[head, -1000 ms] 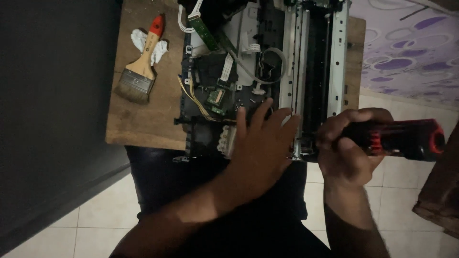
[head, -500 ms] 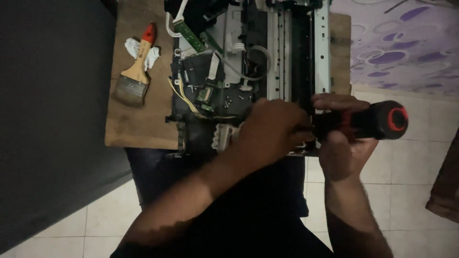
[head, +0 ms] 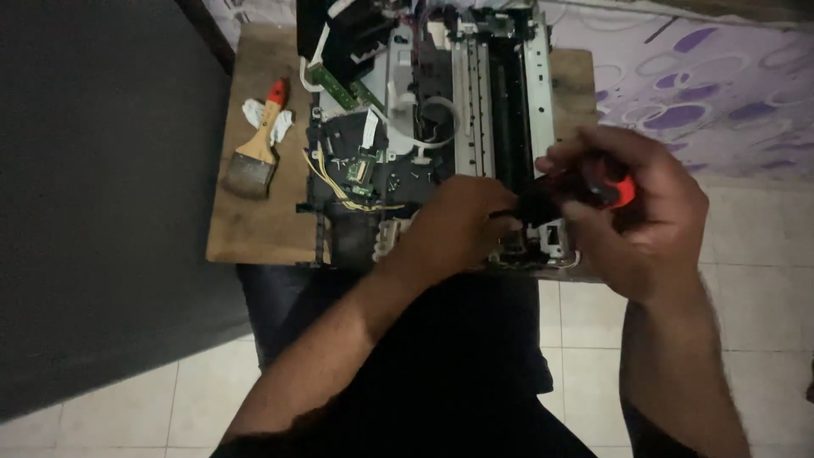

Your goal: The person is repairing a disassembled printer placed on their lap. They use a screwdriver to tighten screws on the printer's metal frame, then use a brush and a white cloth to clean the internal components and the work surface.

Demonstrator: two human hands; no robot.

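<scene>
A dismantled printer (head: 424, 127) with bare metal rails, white ribbon cables and a green circuit board lies on a small wooden table (head: 254, 229). My left hand (head: 454, 222) rests on the printer's near edge, fingers curled down against the frame beside the tool tip. My right hand (head: 632, 212) is wrapped round a black and red screwdriver (head: 577, 193) that points left at the printer's near right corner. The screwdriver's tip is hidden between both hands.
A wooden-handled paintbrush (head: 259, 153) with a red end lies on a crumpled white cloth (head: 267, 119) at the table's left part. A dark wall stands on the left. Purple patterned fabric (head: 695, 85) lies at the right. Pale floor tiles (head: 746, 280) show below.
My right hand has turned the screwdriver so that less of its handle shows and closed further over it. My left hand stays on the printer's near edge. The view has shifted a little.
</scene>
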